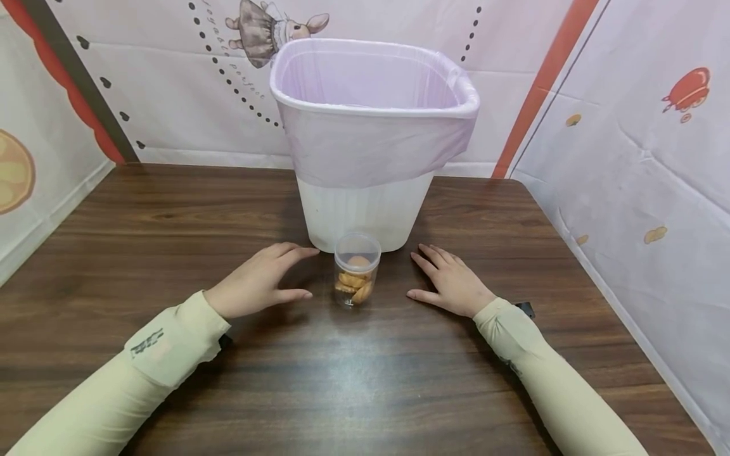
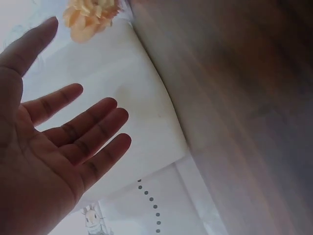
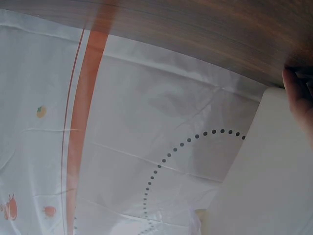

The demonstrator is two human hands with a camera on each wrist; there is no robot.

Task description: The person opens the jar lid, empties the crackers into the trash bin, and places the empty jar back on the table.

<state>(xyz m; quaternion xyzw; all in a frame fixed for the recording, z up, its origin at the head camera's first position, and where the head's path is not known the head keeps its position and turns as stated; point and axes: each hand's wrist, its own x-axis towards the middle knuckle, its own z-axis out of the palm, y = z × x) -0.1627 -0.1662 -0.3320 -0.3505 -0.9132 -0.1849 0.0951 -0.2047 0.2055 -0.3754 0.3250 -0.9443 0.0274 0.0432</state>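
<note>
A small clear plastic jar (image 1: 357,250) stands upright on the table, with several golden-brown snack pieces (image 1: 353,282) inside. My left hand (image 1: 256,278) is to the left of the jar, apart from it, fingers and thumb extended. On the other side, my right hand (image 1: 453,282) lies with spread fingers, also clear of the jar. Right behind the jar rises a white waste bin (image 1: 365,212) lined with a thin pale purple bag (image 1: 376,149). The left wrist view shows the left palm (image 2: 44,166) holding nothing; in the right wrist view only part of the right hand (image 3: 299,105) shows.
Dark wood-grain table (image 1: 353,392) lies under everything. Printed cloth walls (image 1: 627,158) stand along its back and both sides, close behind the bin. The bin's wide top opening faces up.
</note>
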